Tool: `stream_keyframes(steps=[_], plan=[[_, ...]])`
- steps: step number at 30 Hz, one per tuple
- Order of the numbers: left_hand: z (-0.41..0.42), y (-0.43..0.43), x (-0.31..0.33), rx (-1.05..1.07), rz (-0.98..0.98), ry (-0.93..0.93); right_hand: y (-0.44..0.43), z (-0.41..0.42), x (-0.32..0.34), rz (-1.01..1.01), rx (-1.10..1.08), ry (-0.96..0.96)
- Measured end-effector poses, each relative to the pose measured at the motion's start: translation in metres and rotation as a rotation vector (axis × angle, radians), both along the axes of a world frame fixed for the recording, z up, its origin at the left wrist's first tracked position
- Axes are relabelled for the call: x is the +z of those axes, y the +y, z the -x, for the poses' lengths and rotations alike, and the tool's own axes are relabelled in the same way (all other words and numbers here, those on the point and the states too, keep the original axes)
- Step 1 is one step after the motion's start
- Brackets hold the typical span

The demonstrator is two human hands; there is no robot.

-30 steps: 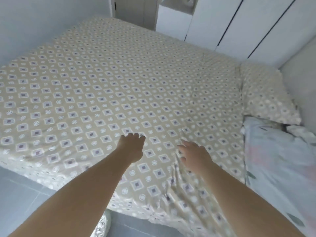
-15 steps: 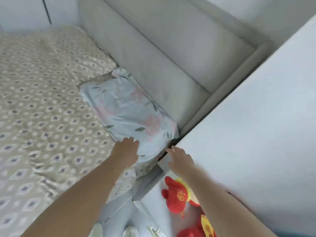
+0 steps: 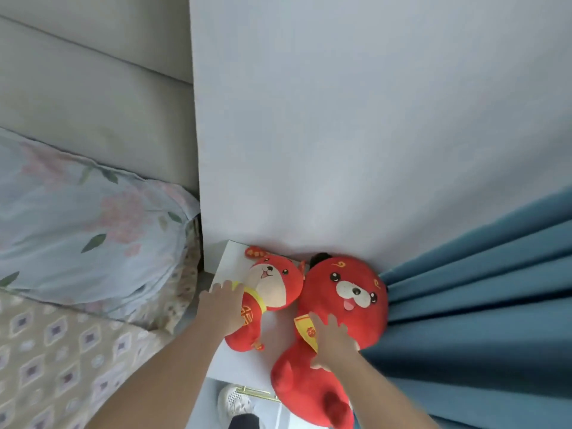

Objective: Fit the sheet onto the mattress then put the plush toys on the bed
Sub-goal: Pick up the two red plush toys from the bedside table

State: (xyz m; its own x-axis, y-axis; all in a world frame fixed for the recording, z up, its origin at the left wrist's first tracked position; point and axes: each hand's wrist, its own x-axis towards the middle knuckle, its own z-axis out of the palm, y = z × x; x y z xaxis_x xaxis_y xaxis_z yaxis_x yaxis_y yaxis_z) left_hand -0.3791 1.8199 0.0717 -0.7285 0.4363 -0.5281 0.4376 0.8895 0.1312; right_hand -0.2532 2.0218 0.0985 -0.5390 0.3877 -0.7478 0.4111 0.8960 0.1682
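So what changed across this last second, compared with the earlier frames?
Both hands left the sheet and swung right past the floral pillow. Left-hand grip now rests on the smaller red plush, right-hand grip on the larger plush, neither lifted off the nightstand. Sheet and pillow unchanged.

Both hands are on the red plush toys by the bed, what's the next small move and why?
Probably close each hand's grip: the left hand lies on the smaller plush toy, the right hand on the larger plush toy, fingers not yet curled round them. Both toys rest on the white nightstand.
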Motion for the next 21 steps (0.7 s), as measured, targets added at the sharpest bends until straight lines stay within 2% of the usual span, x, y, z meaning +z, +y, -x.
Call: stream_keyframes(steps=[8,12,17,21], plan=[[-0.015,0.023,-0.066,0.105,0.115,-0.291,0.004,-0.018,-0.057,0.069,-0.119,0.011],[-0.03,0.036,-0.08,0.131,0.111,-0.247,0.003,-0.016,-0.07,0.062,-0.069,0.073],[-0.021,0.057,-0.086,0.306,0.114,-0.227,0.007,-0.017,-0.089,0.079,-0.064,0.09],[-0.012,0.065,-0.099,0.327,0.136,-0.172,0.005,-0.017,-0.104,0.055,-0.104,0.134]])
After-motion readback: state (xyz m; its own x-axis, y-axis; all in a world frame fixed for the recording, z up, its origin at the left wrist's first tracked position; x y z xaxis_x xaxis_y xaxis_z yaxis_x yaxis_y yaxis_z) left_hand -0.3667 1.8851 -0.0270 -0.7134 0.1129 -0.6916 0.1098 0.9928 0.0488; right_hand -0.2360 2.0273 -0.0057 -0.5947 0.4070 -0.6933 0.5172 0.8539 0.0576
